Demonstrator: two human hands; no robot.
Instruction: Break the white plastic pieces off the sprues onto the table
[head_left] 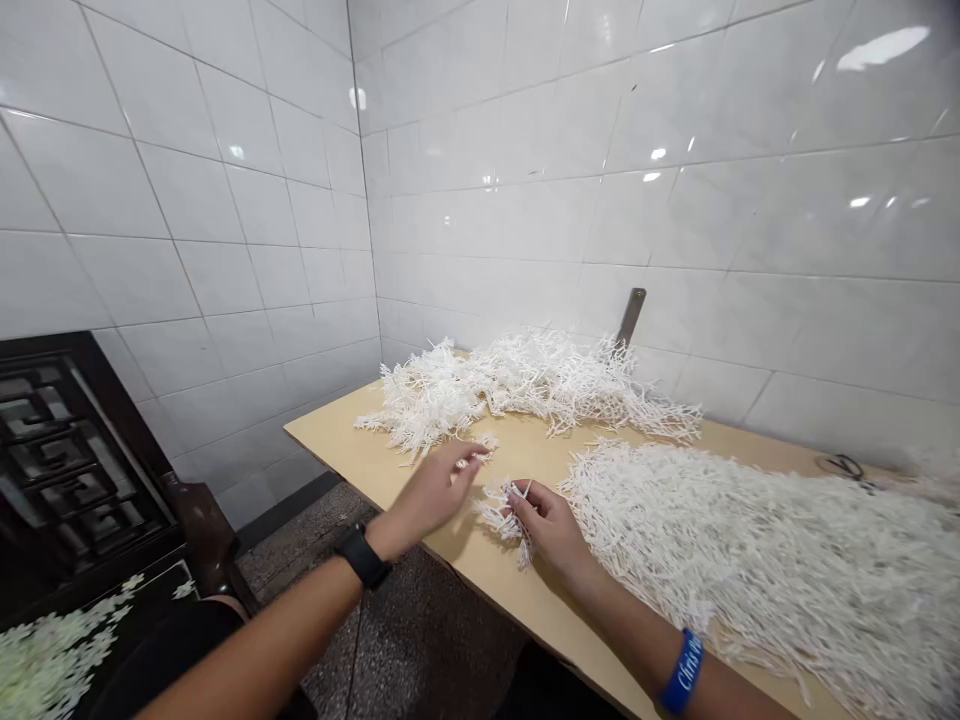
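Observation:
My right hand (553, 528) is closed, thumb and fingers pinching a small bunch of white branched plastic-looking sprigs (495, 512). The sprigs hang just above the table or touch it; I cannot tell which. To the left, my left hand (431, 495) reaches over the table with fingers stretched out and thumb a little apart. A few small white pieces (487, 441) show by its fingertips, and they do not look gripped. Behind the hands spreads a loose heap of white branched sprigs (547, 375). A larger, denser pile of thin white pieces (757, 540) covers the right side.
The light wooden table (330, 430) stands against a tiled wall (480, 230). A grey metal strip (631, 318) leans upright behind the heap. A black cord (844, 466) lies at the back right. At lower left are a dark carved chair (82, 430) and pale green-white star-shaped pieces (56, 650).

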